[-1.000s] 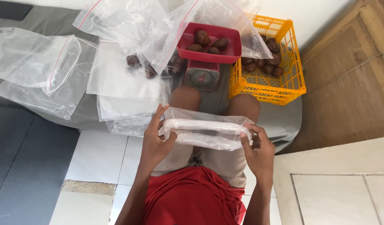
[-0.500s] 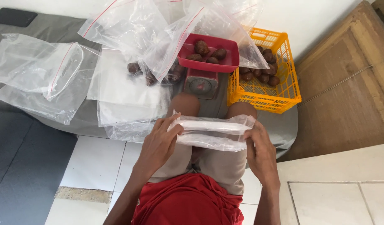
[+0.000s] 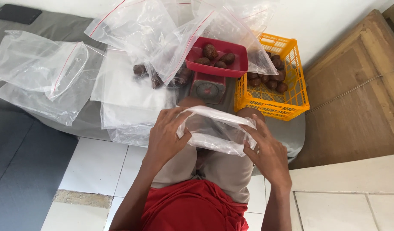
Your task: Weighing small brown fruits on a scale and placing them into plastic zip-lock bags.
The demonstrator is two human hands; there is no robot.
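You've got the clear plastic bag (image 3: 214,132) over your lap, left hand (image 3: 165,137) and right hand (image 3: 267,149) pinching its ends, so you're probably opening its mouth, next needing fingers to part it.

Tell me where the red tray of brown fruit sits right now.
In the head view, the red tray sits upper centre on top of the small weighing scale, just left of the yellow basket and beyond the clear bag held in both hands.
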